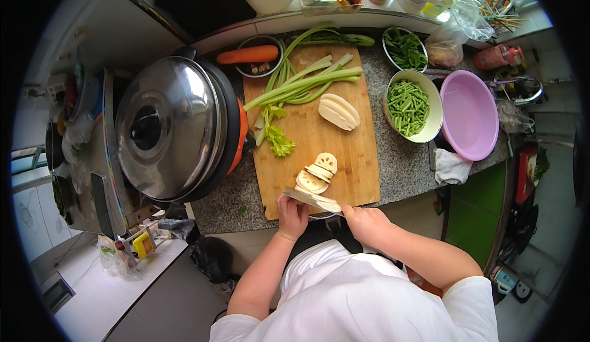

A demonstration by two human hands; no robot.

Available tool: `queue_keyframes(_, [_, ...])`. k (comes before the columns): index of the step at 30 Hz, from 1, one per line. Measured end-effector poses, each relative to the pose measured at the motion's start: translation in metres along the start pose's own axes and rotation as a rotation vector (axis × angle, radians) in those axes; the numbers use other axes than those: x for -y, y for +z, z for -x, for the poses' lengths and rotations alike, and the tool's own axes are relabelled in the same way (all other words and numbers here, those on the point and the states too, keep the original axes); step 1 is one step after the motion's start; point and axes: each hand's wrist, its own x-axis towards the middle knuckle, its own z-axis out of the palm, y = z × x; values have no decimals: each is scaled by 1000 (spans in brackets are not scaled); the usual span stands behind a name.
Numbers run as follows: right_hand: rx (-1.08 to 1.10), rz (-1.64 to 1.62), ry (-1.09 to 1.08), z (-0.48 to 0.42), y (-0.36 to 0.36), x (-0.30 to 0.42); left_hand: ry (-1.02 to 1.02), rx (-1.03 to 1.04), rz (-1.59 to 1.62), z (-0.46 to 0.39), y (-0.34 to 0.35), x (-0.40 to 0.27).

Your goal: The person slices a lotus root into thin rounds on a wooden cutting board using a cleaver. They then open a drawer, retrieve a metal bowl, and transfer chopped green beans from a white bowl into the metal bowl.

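Observation:
My right hand (368, 224) is closed on the handle of a kitchen knife (306, 197), whose broad blade lies across the near edge of the wooden cutting board (355, 167). At the blade's far end is my left hand (292, 215), its fingers partly hidden; whether it grips the blade or a slice I cannot tell. Pale slices rest against the blade. Just beyond it, cut lotus root slices (313, 181) overlap on the board. A peeled lotus root piece (339, 111) with lengthwise cuts lies farther back, beside celery stalks (304, 84).
A large lidded electric pan (170, 130) stands left of the board. A carrot (249, 54) lies across a metal bowl behind it. On the right are a bowl of cut green beans (408, 107), a bowl of leafy greens (405, 49), a pink basin (470, 114) and a white cloth (452, 167).

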Motion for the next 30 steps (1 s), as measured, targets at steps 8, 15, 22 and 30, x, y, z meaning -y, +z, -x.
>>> queue_keyframes(8, [-9, -17, 15, -52, 25, 4, -12, -26, 7, -1, 2, -1])
queue_keyframes(15, [-94, -139, 0, -54, 23, -7, -7, -34, 24, -9, -3, -8])
queue_keyframes(22, [-115, -24, -60, -8, 12, 4, -29, -12, 2, 3, 1, 1])
queue_keyframes(30, [-121, -15, -27, 7, 10, 3, -11, 7, -21, 2, 1, 3])
